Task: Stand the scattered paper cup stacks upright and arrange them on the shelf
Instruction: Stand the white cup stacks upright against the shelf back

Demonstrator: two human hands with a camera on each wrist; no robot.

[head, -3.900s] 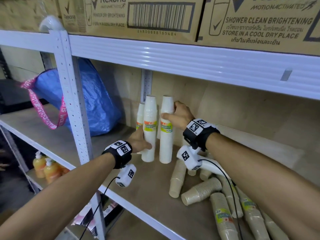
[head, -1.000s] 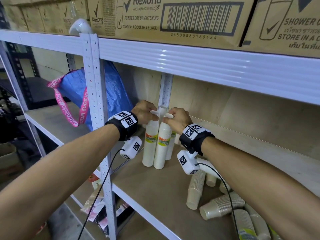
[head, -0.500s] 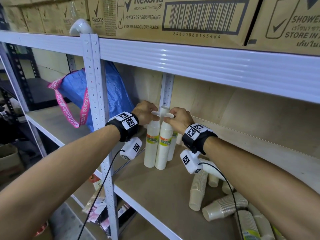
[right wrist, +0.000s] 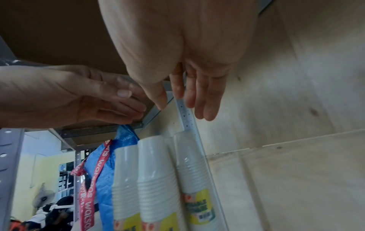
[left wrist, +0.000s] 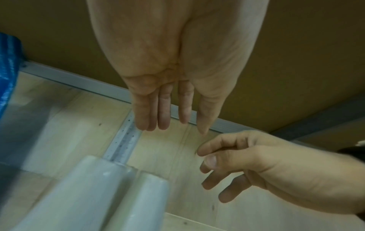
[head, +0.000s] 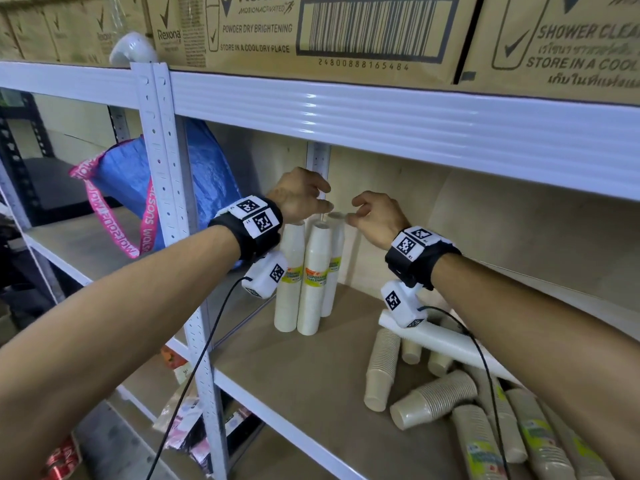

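Observation:
Three white paper cup stacks [head: 315, 278] stand upright and close together at the back left of the wooden shelf board [head: 294, 368]. They also show in the right wrist view [right wrist: 156, 171] and in the left wrist view [left wrist: 79, 195]. My left hand [head: 311, 202] hovers just above their tops with relaxed fingers and holds nothing [left wrist: 177, 126]. My right hand [head: 360, 216] hangs beside it, likewise empty [right wrist: 183, 106]. Brown cup stacks [head: 433, 400] and wrapped ones [head: 540, 434] lie on their sides at the lower right. A long white stack [head: 446, 344] lies across them.
A blue bag with a pink strap [head: 207, 181] sits left of the white upright post [head: 166, 202]. The upper shelf beam [head: 381, 126] carries cardboard boxes [head: 311, 29] close overhead. Bare board lies in front of the standing stacks. Packets lie on the shelf below [head: 187, 427].
Both hands have let go of the tops of the standing stacks and lifted slightly above them. The three stacks stay upright in place.

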